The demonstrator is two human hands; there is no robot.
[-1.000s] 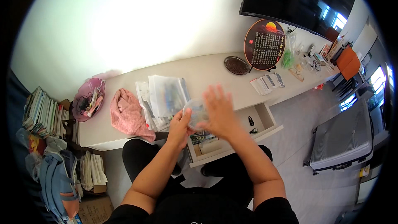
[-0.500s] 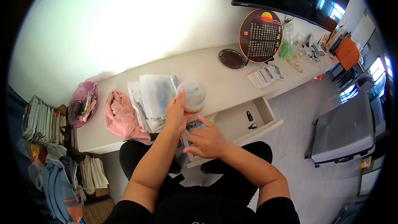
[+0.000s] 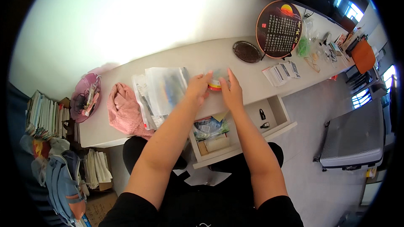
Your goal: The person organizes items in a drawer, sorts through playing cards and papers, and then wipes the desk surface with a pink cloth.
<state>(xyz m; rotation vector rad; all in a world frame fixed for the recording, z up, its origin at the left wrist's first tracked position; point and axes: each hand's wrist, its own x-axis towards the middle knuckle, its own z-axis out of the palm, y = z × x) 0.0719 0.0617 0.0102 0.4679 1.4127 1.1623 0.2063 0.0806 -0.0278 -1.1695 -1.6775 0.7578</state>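
Observation:
A round clear plastic tub (image 3: 214, 85) with a red and yellow band stands at the desk surface beyond the open drawer. My left hand (image 3: 199, 87) grips its left side, the thumb near the top. Around the right side curls my right hand (image 3: 232, 92), fingers pointing away from me. The tub's lower part is partly hidden by my hands, so I cannot tell whether it touches the desk. Left of my hands lies a frosted zip bag (image 3: 165, 90) on top of other plastic packets.
The open drawer (image 3: 290, 125) juts toward my lap, with packets (image 3: 209, 128) and two dark key fobs (image 3: 262, 114) inside. A pink towel (image 3: 125, 109) and purple bowl (image 3: 96, 77) are at left. Cards (image 3: 281, 74), an oval tray (image 3: 247, 52) and a round plaque (image 3: 278, 29) stand at right.
The tub has moved right and away from me, lower toward the desk. My right hand has come from over the drawer to the tub's right side, uncovering the packets inside.

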